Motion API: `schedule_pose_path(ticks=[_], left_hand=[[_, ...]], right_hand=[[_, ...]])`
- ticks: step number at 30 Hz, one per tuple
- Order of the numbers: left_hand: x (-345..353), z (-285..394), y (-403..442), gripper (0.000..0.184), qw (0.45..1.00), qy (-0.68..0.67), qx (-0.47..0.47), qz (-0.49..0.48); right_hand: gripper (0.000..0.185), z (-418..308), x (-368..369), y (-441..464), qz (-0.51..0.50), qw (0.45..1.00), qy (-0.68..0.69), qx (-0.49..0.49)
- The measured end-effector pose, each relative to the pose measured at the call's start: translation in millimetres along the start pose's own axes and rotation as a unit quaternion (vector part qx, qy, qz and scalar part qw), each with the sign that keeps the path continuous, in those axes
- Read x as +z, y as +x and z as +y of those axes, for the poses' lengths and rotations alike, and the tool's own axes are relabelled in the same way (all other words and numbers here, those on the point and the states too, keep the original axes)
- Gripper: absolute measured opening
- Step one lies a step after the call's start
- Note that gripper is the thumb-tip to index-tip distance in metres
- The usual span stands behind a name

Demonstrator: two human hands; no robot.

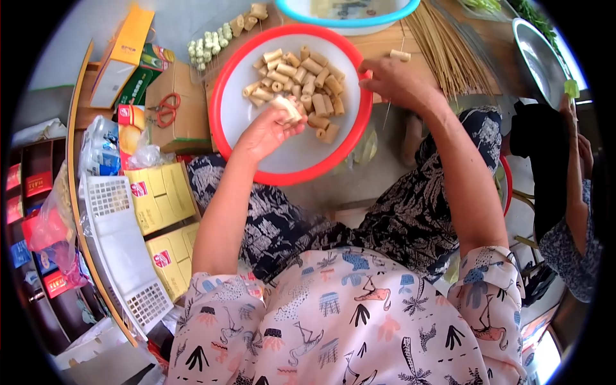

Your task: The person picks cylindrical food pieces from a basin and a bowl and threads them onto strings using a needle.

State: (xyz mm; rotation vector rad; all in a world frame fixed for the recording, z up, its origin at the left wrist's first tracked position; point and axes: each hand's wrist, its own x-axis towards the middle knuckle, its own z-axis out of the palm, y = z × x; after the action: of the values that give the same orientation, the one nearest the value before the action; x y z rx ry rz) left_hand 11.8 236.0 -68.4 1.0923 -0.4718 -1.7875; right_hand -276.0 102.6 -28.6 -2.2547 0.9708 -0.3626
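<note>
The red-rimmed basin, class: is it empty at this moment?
No, many short tan rolls lie inside the red-rimmed basin.

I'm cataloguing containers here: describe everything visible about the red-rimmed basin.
The red-rimmed basin is round, apparently plastic, whitish inside. It sits mouth-up, its support hidden. Tan hollow rolls lie inside, mostly toward the far side. The left hand is above its interior; the right hand is at its right rim, contact unclear.

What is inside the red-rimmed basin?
Short tan rolls lie piled in the basin; what lies beneath them is covered. The left hand, holding a pale piece, hides part.
</note>
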Motion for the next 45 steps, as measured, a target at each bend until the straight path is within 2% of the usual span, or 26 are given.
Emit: schedule_pose_path(ticks=[2,4,5,10,13,15,16,20,22,24,26,30,33,35,40,41,45], left_hand=[[16.0,21.7,7.2,0.049,0.998,-0.02,0.044,-0.047],[30.5,41.2,20.8,0.056,0.981,-0.098,0.109,-0.129],[37.4,52.0,30.7,0.055,0.975,-0.121,0.116,-0.144],[74.8,103.7,101.0,0.05,0.966,-0.129,0.151,-0.165],[97.4,125.2,131.4,0.048,0.96,-0.115,0.163,-0.198],[108.4,134.2,150.3,0.041,0.954,-0.123,0.18,-0.204],[111.8,136.5,159.1,0.041,0.954,-0.122,0.178,-0.21],[120.5,139.1,184.8,0.032,0.947,-0.188,0.139,-0.218],[112.5,135.8,207.3,0.026,0.958,-0.232,0.123,-0.114],[111.3,132.7,221.6,0.02,0.96,-0.231,0.124,-0.101],[113.4,130.2,232.0,0.018,0.972,-0.177,0.153,-0.009],[121.8,135.2,244.8,0.018,0.972,-0.167,0.161,0.023],[126.2,142.4,257.5,0.013,0.972,-0.125,0.177,0.086],[128.3,148.2,264.0,0.013,0.974,-0.101,0.184,0.092],[144.0,157.8,263.4,0.026,0.969,0.021,0.199,0.144],[148.0,158.5,264.6,0.034,0.966,0.056,0.198,0.156],[151.6,160.0,270.7,0.041,0.955,0.133,0.214,0.155]], right_hand=[[0.027,-2.0,0.0,1.8,0.014,1.0,-0.021,0.001],[0.027,-2.9,-1.0,1.0,0.032,0.996,-0.071,-0.035],[0.027,-4.7,-3.8,0.9,0.017,0.998,-0.063,-0.018],[0.028,-15.7,-11.9,-3.9,0.0,0.999,-0.039,0.025],[0.021,-21.0,-16.8,-4.0,-0.013,0.998,-0.021,0.065],[0.025,-19.2,-18.2,-2.2,-0.008,0.998,-0.025,0.064],[0.03,-18.9,-19.1,-1.9,-0.011,0.998,-0.028,0.059],[0.028,-23.0,-26.7,-1.8,-0.021,0.997,-0.035,0.064],[0.028,-23.6,-27.5,-1.2,-0.026,0.996,-0.043,0.068],[0.029,-21.9,-26.3,-2.0,-0.018,0.997,-0.03,0.062],[0.029,-22.0,-26.6,-1.4,-0.028,0.996,-0.036,0.072],[0.026,-26.1,-31.2,0.4,-0.056,0.993,-0.057,0.086],[0.025,-23.0,-27.2,-0.2,-0.036,0.997,-0.03,0.068],[0.024,-23.3,-26.3,-0.2,-0.035,0.997,-0.022,0.072],[0.022,-29.0,-31.7,1.4,-0.051,0.995,-0.004,0.087],[0.021,-29.8,-32.0,0.8,-0.05,0.995,-0.007,0.083],[0.019,-30.5,-32.8,-1.1,-0.045,0.996,-0.012,0.074]])
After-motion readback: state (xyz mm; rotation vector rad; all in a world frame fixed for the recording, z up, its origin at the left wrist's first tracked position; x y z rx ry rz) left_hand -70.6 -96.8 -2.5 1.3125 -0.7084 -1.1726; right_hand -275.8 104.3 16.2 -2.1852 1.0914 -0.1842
